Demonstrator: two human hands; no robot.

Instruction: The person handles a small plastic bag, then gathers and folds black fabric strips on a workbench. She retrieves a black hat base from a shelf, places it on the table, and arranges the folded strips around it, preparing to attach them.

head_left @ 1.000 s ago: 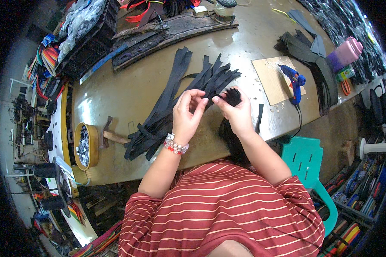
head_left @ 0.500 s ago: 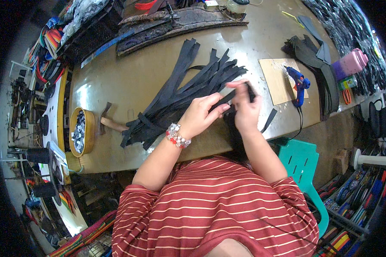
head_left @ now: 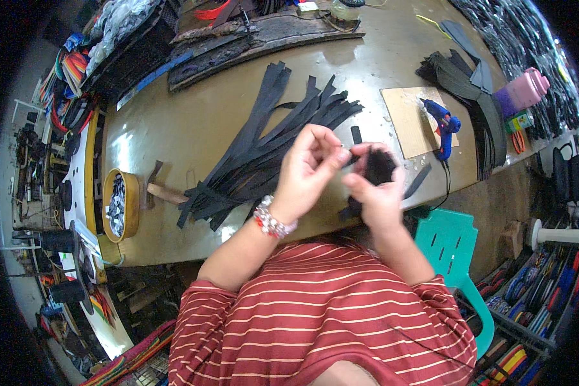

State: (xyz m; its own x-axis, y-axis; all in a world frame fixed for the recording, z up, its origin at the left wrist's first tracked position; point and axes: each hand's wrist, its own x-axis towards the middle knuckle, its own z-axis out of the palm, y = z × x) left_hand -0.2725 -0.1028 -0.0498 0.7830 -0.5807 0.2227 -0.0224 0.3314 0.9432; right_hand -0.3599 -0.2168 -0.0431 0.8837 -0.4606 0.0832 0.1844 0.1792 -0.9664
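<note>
Item: left hand (head_left: 309, 168) and right hand (head_left: 373, 190), both grips pinched together on one black strap piece (head_left: 379, 166) above the counter (head_left: 174, 128), strap bundle (head_left: 264, 154) beside; fitting step, apparently needing fine fingertip alignment.

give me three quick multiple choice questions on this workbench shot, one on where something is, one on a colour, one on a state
1. Where does the glue gun lie?
A. on the tan board at the person's right
B. inside the round tin
C. on the teal chair

2. What colour are the strips fanned out on the table?
A. white
B. black
C. yellow

3. What is the right hand doing?
A. resting flat on the table
B. gripping the hammer
C. holding a small black piece

Answers: 1 A, the blue gun rests on the board's right edge. 2 B, the whole pile is black. 3 C, its fingers close on a dark piece while the left hand pinches beside it.
</note>
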